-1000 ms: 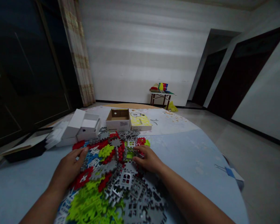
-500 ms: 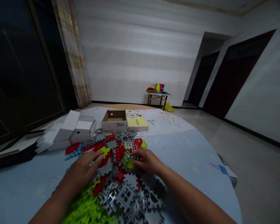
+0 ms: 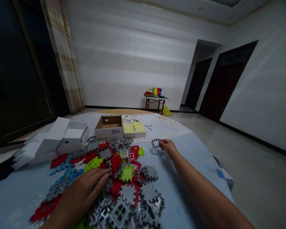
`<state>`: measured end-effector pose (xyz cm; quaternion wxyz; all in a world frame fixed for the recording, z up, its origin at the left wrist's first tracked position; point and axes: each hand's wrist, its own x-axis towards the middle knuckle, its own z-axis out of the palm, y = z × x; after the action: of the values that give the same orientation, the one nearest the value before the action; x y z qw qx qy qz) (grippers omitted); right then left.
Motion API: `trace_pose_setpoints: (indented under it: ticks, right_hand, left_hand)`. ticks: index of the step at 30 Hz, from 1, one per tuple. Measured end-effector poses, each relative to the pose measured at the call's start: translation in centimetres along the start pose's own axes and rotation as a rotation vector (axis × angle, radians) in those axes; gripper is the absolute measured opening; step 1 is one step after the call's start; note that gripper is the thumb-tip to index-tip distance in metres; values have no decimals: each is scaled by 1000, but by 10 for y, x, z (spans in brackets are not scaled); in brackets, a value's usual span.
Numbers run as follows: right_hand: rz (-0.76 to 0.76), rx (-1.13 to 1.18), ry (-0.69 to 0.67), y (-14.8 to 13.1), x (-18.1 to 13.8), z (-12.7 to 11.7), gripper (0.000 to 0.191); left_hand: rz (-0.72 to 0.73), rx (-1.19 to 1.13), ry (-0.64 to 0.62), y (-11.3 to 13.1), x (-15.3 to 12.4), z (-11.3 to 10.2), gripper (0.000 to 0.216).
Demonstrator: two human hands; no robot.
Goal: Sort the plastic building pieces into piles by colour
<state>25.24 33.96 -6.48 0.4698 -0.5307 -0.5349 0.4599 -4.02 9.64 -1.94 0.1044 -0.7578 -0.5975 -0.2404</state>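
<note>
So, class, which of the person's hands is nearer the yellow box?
Right. The right hand, holding a grey piece, is right of the yellow box; the left hand rests on the pile, far nearer the camera.

The left hand [image 3: 85, 187] covers part of the tile pile [image 3: 115, 162], whose near end runs off the bottom edge.

No text can be read. Dark print is seen on the yellow box [image 3: 133, 128] and a small label on the cardboard box [image 3: 109, 131], but both are too blurred.
</note>
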Motion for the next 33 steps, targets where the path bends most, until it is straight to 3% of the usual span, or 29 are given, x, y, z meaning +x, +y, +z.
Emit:
trace_pose_setpoints:
  ticks: [6,11,15,18,21,25,29,33]
  right_hand:
    - [13,-31,150,18,39,-8,31]
    - [-11,-74,128,28,28,-9,31]
    - [-39,-88,-34,20,-3,1,25]
    - [-107,-190,-274,7,-29,4,28]
    - [-222,-383,-552,-7,-53,0,46]
    - [-305,-589,-821,-18,-74,-9,74]
    - [-401,-731,-874,-20,-78,-10,72]
    - [-354,-638,-805,-15,-73,-7,60]
  left_hand:
    - [54,59,40,-2,1,0,31]
    - [43,74,10,-7,-2,4,30]
    - [54,91,-6,-2,-3,5,32]
    - [99,105,-13,10,-2,0,32]
    - [141,100,-37,24,-1,-6,33]
    - [167,87,-70,38,-7,-10,34]
    - [139,73,-111,31,-14,-7,35]
    - [2,35,-115,-1,-15,-8,37]
